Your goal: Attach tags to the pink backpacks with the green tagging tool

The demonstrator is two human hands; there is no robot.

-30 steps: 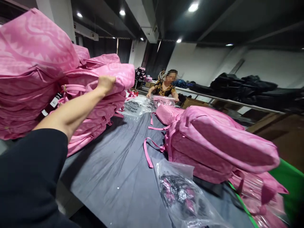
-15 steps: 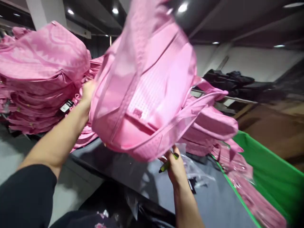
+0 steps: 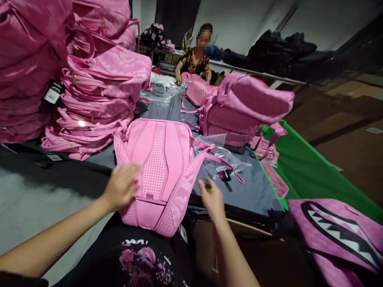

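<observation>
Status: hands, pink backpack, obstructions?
Left hand over pink fabric backpack, contact unclear; right hand gripping green-and-black pen. Strap side showing. Crumpled clear plastic bag alongside, not blocking.

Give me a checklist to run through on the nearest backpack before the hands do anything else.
1. Back panel facing up on the pink backpack: ok.
2. Backpack fully on the table: not ok; its near end extends past the edge.
3. Left hand firmly on the backpack: cannot tell; it is blurred over the panel's side.
4. Right hand free: not ok; a small green-tipped object is in its grip.
5. Loose strap clear of the plastic bag: not ok; the two overlap in this view.
6. Front pockets zipped: cannot tell; that side is hidden.
</observation>
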